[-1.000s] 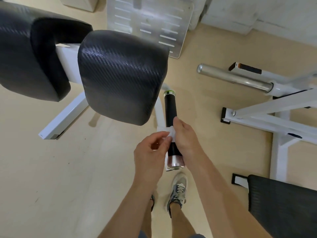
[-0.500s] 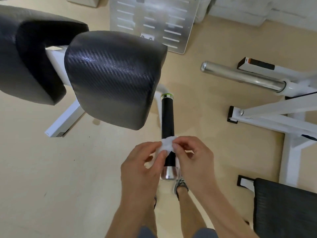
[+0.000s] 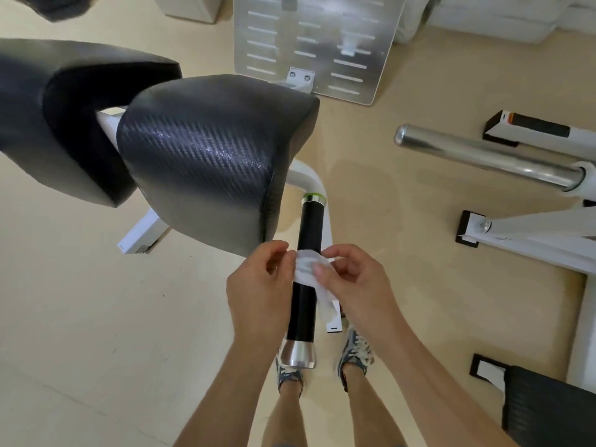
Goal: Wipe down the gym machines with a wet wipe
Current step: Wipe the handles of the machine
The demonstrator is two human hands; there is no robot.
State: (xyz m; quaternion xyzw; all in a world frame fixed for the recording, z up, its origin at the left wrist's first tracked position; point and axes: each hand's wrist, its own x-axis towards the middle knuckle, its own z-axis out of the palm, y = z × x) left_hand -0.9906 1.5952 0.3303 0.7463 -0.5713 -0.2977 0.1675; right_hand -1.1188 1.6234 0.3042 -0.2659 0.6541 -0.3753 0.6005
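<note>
White wet wipe (image 3: 308,268) lying across black handle (image 3: 303,314) running away from person; left grip (image 3: 258,287) and right grip (image 3: 354,285) flanking, both pinching it.

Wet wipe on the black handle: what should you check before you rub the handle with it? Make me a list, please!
1. The wet wipe lies over the black handle: ok.
2. The left hand pinches the wipe's left edge: ok.
3. The right hand holds the wipe, thumb on top: ok.
4. Wipe wrapped snugly round the handle: not ok, a loose end hangs down on the right.
5. Wipe wet enough: cannot tell.
6. The silver end cap already clean: cannot tell.
</note>
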